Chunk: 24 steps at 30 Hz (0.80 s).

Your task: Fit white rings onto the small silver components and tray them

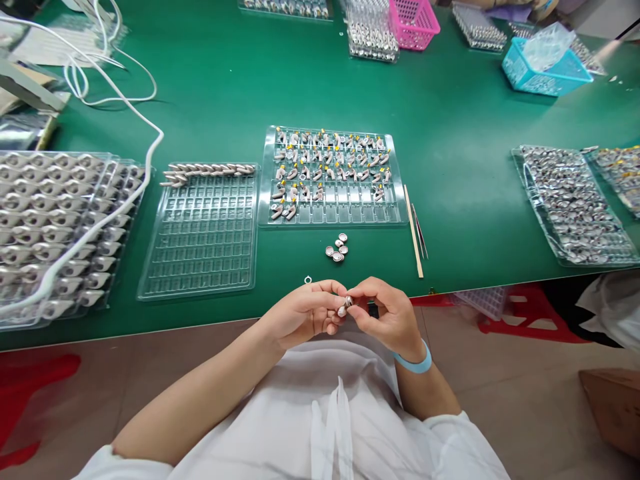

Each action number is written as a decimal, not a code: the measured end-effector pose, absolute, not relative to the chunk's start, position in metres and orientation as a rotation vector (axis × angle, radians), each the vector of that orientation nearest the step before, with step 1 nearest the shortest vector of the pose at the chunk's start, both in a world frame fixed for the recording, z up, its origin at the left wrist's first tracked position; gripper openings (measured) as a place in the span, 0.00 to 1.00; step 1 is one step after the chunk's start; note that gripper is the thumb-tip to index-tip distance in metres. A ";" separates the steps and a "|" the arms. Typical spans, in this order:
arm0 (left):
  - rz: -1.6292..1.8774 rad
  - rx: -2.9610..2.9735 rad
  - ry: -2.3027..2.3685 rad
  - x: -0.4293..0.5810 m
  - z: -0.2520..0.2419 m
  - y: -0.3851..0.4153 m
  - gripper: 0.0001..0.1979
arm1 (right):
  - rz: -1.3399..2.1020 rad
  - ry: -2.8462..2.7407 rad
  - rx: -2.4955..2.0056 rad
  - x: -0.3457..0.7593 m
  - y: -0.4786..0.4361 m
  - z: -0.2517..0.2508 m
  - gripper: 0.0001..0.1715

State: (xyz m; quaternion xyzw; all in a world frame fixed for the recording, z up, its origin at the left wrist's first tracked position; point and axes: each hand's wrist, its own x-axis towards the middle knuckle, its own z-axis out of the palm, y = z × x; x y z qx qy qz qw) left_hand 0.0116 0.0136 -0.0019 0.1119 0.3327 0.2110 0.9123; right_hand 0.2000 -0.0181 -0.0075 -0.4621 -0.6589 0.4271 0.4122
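A small metal part [349,302] is pinched by the left hand [307,310] and the right hand [393,315]; round pieces [338,257] are clustered at twelve o'clock.

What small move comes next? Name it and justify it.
Probably press the small metallic part gently: the left hand and right hand both pinch it, so the loose round pieces lying beyond them on the green table can likely wait.

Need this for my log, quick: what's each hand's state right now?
Left hand: closed, pinching a small silvery part.
Right hand: closed, thumb and finger on the same part.
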 end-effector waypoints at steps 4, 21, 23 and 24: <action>0.440 0.248 0.697 0.013 -0.001 0.014 0.06 | 1.051 -1.655 -1.149 0.200 -0.018 -0.008 0.09; 0.662 0.880 0.980 0.015 0.010 0.003 0.07 | 1.055 -1.560 -1.013 0.202 -0.025 -0.013 0.18; 0.757 1.102 1.042 0.016 0.009 -0.001 0.05 | 1.065 -1.528 -1.010 0.202 -0.026 -0.014 0.19; 0.816 1.243 1.054 0.017 0.008 -0.003 0.05 | 1.071 -1.510 -1.009 0.201 -0.027 -0.014 0.19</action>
